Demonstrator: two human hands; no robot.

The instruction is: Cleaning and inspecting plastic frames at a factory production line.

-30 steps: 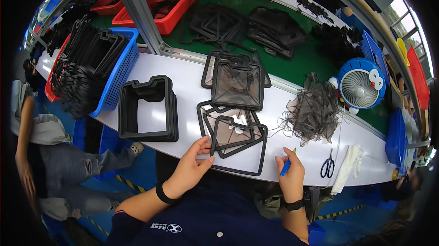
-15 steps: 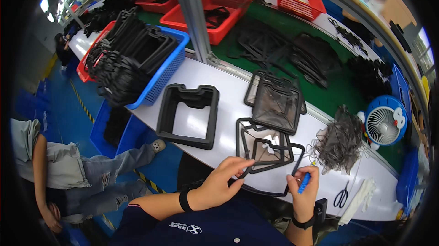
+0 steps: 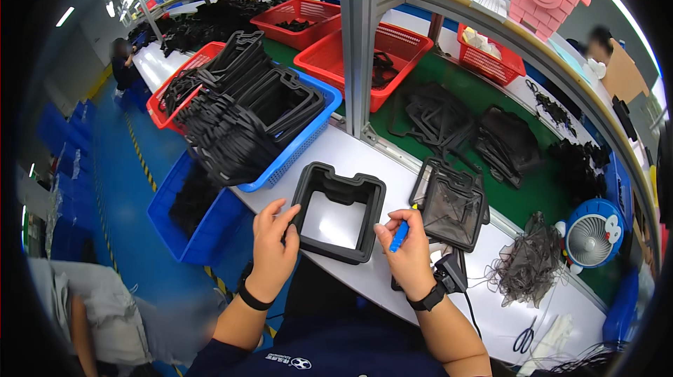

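Note:
A neat stack of black rectangular frames point(image 3: 374, 209) lies in front of me, with a notched far side. My left hand point(image 3: 275, 247) is at its left edge, fingers spread, the fingertips at or touching the frames. At the stack's right side is my right hand point(image 3: 408, 251), closed around a blue pen-like tool point(image 3: 399, 236) with a yellow tip. The right thumb is close to the frame edge. Beyond the right hand lie frames with grey mesh point(image 3: 452, 212), partly overlapping. A black device point(image 3: 451, 273) with a cable is beside my right wrist.
A blue basket point(image 3: 284, 163) heaped with black frames stands at left, above a blue bin point(image 3: 175, 230). Red baskets point(image 3: 364, 62) sit behind a metal post point(image 3: 357, 48). On the right are tangled grey mesh point(image 3: 529, 261), a blue fan point(image 3: 590, 237), scissors point(image 3: 524, 337) and white gloves point(image 3: 550, 342).
Both hands have left the thin black frame they were handling and moved to the two sides of the frame stack. The blue tool stays in my right hand. The view has shifted.

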